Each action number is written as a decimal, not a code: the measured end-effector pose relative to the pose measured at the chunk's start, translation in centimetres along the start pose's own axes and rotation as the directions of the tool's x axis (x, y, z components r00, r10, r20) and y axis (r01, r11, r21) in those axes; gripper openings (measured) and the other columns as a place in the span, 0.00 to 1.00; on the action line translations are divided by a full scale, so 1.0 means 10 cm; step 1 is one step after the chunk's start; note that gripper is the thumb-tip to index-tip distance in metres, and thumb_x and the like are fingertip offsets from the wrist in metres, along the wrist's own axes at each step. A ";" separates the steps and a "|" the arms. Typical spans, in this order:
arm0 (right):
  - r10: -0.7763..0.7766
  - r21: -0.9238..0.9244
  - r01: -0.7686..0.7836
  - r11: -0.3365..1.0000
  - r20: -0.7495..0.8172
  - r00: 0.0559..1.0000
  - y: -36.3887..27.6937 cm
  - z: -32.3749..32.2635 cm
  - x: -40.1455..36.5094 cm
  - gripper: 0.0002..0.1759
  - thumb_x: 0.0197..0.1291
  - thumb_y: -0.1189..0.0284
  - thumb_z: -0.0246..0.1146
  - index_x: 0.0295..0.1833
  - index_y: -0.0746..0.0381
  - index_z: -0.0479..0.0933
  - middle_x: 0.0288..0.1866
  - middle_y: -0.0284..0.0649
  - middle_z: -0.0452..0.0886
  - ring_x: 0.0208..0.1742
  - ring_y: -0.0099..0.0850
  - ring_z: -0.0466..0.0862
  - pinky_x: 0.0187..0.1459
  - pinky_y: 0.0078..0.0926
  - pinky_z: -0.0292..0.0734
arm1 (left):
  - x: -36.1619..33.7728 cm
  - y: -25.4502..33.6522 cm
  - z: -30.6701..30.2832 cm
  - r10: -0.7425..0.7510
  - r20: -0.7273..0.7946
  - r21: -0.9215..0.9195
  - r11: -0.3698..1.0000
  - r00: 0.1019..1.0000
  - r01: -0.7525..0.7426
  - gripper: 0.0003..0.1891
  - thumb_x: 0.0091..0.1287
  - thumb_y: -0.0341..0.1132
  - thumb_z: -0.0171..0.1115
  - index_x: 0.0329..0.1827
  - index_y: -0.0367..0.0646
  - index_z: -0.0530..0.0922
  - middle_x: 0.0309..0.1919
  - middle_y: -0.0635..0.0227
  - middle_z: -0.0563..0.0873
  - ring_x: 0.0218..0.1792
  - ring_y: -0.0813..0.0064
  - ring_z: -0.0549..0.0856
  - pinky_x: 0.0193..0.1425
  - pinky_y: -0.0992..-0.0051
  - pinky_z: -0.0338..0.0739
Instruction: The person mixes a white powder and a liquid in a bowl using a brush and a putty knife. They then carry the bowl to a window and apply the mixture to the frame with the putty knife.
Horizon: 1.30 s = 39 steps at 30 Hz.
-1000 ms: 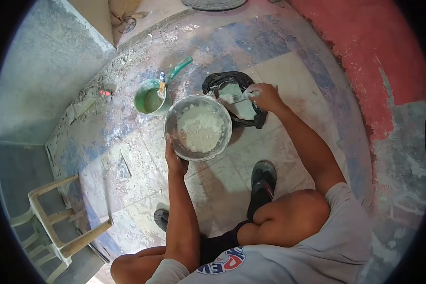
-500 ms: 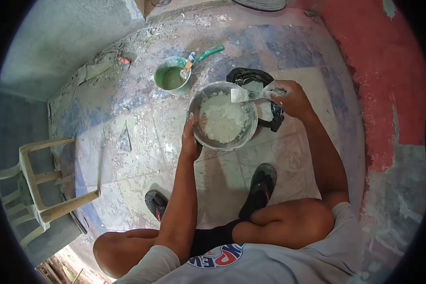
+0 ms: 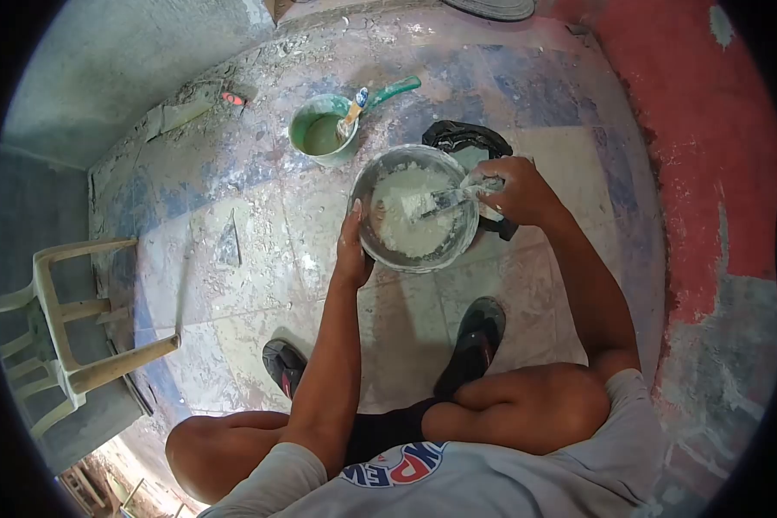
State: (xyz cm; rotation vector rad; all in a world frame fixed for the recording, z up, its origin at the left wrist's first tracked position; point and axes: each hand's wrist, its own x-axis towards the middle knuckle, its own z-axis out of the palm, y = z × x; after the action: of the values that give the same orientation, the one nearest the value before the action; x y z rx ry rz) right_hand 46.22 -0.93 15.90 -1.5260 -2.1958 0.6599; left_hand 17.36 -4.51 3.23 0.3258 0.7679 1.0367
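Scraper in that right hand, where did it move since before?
The flat metal scraper in the right hand came from the black plastic bag, over the rim, down into the white paste in the round metal bowl. The left hand kept holding the bowl's near rim; the green pot with its brush stayed put.

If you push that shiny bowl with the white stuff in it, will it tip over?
Probably not: the bowl looks wide and low, and the white paste likely weighs it down. It might slide or rock: the left hand steadies its rim while the right hand digs in with a scraper.
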 end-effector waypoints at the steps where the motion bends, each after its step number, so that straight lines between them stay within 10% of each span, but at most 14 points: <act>1: -0.018 -0.023 0.019 1.000 0.026 1.000 -0.02 -0.01 0.00 0.13 0.49 0.67 0.71 0.41 0.59 0.85 0.37 0.48 0.86 0.40 0.49 0.84 0.44 0.41 0.79 | 0.00 0.00 0.00 -0.002 -0.002 -0.003 1.000 1.000 0.002 0.33 0.75 0.54 0.52 0.75 0.41 0.63 0.72 0.65 0.70 0.71 0.69 0.69 0.76 0.66 0.61; 30: 0.041 0.027 -0.044 0.999 0.109 0.993 0.11 -0.10 -0.08 0.18 0.44 0.74 0.73 0.43 0.67 0.83 0.42 0.50 0.85 0.45 0.46 0.84 0.49 0.37 0.77 | -0.03 0.02 0.03 -0.009 -0.060 0.008 1.000 0.998 0.009 0.32 0.74 0.55 0.53 0.73 0.42 0.66 0.67 0.65 0.74 0.66 0.69 0.74 0.72 0.66 0.65; 39: -0.184 -0.080 0.172 0.982 -0.172 0.968 0.48 0.11 -0.26 0.17 0.42 0.73 0.74 0.41 0.66 0.82 0.41 0.47 0.84 0.42 0.47 0.82 0.48 0.39 0.76 | -0.01 0.02 0.02 -0.018 -0.052 0.010 1.000 0.998 0.018 0.31 0.76 0.56 0.48 0.74 0.43 0.66 0.66 0.64 0.76 0.65 0.67 0.75 0.72 0.66 0.66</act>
State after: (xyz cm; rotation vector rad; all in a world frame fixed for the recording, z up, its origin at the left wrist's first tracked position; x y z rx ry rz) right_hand 50.10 -2.11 12.13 -1.3406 -2.2018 0.3836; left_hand 17.32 -4.45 3.54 0.3016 0.8218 1.0276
